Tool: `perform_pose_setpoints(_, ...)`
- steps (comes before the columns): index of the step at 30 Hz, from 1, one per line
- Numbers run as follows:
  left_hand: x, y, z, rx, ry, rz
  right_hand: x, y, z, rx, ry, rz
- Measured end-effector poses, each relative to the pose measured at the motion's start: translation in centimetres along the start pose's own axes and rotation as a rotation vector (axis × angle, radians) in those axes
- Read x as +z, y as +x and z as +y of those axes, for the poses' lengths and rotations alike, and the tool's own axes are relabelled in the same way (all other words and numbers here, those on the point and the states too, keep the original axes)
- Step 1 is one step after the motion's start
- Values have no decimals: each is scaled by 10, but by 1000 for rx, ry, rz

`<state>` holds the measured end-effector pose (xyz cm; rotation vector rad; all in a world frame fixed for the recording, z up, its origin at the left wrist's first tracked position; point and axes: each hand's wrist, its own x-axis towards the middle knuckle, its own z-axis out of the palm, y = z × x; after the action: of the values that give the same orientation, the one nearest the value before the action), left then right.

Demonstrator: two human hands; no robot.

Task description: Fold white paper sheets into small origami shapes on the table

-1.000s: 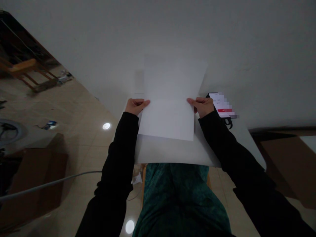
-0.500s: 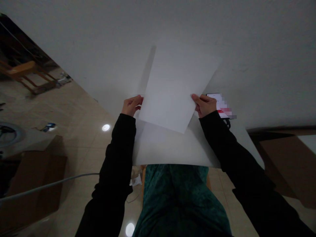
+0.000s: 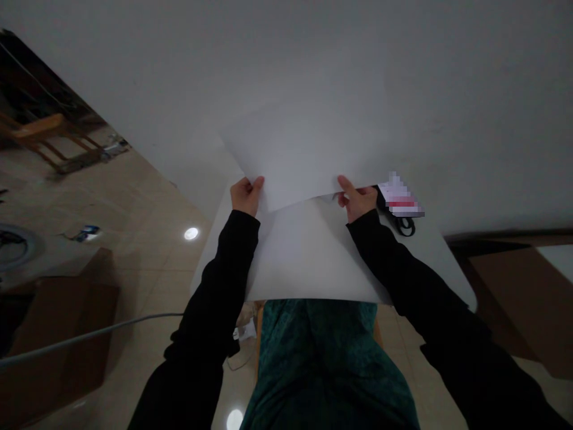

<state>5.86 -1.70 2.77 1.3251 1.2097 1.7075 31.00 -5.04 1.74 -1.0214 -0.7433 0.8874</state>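
Observation:
A blank white sheet of paper [image 3: 299, 152] is held up above the white table [image 3: 308, 263], tilted, with its near edge lifted. My left hand [image 3: 246, 194] pinches it at the left side near the lower corner, thumb on top and the other fingers mostly hidden. At the near edge, toward the right, my right hand [image 3: 358, 197] grips the sheet between thumb and fingers. The paper's far edge fades into the pale background. Just beyond my right hand lies a phone [image 3: 400, 200] with a lit, pixelated screen.
A dark looped cord [image 3: 406, 226] sits by the phone. Cardboard boxes stand on the floor to the left [image 3: 80, 334] and right [image 3: 528, 298]. A wooden stool [image 3: 42, 128] is at the far left. A grey cable [image 3: 98, 331] runs across the left side.
The sheet has turned from a lengthwise, slanted position to lying crosswise between my hands. Both hands have come closer together and shifted their hold along its edges.

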Motion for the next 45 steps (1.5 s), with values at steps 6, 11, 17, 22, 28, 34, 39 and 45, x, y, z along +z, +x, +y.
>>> perform_pose_setpoints(6,-16,10,3,14,85,-29,-38,45,5,-120,-97,-33)
perform_pose_setpoints(11,-26,16,-6,12,124,-107,-52,54,3,-143,-286,-97)
perform_pose_setpoints(17,-33,24,-10,187,218,13,-64,68,-5,-387,-309,-182)
perform_pose_setpoints(22,-38,17,8,293,100,-244,-76,83,-7,-542,-397,-285)
perform_pose_setpoints(28,-37,8,18,167,8,-321,-68,74,-16,-504,-320,-228)
perform_pose_setpoints(34,-39,12,16,62,34,-304,-60,50,-32,-315,-226,-208)
perform_pose_setpoints(39,-45,18,17,-121,62,-434,-57,48,-39,-224,-309,-231)
perform_pose_setpoints(45,-40,8,24,-248,3,-439,-57,43,-45,-154,-351,-265)
